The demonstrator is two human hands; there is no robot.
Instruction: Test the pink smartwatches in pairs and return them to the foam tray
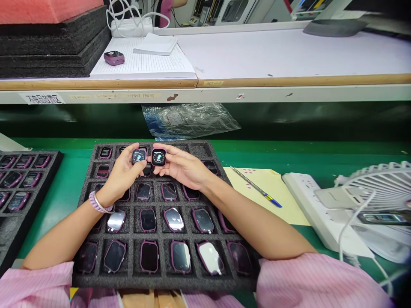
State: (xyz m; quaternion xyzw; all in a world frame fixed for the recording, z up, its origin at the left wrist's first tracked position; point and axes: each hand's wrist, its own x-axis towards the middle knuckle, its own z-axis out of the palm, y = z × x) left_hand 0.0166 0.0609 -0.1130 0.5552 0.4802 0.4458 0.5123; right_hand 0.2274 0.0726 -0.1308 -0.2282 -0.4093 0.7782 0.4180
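My left hand [123, 173] is closed around a small purple smartwatch body [139, 156] with a lit screen. My right hand [181, 166] grips a second smartwatch body [158, 157], its screen also lit. Both are held side by side above the far rows of a black foam tray [159, 277]. The tray's pockets hold several more purple watch bodies [174, 219] with dark screens. A beaded bracelet sits on my left wrist.
A second foam tray [13, 222] of watches lies at the left. A yellow sheet with a pen [257, 188], a white power strip [308, 192] and a small fan [385, 188] are at the right. The shelf behind holds papers, one watch [114, 57], foam sheets.
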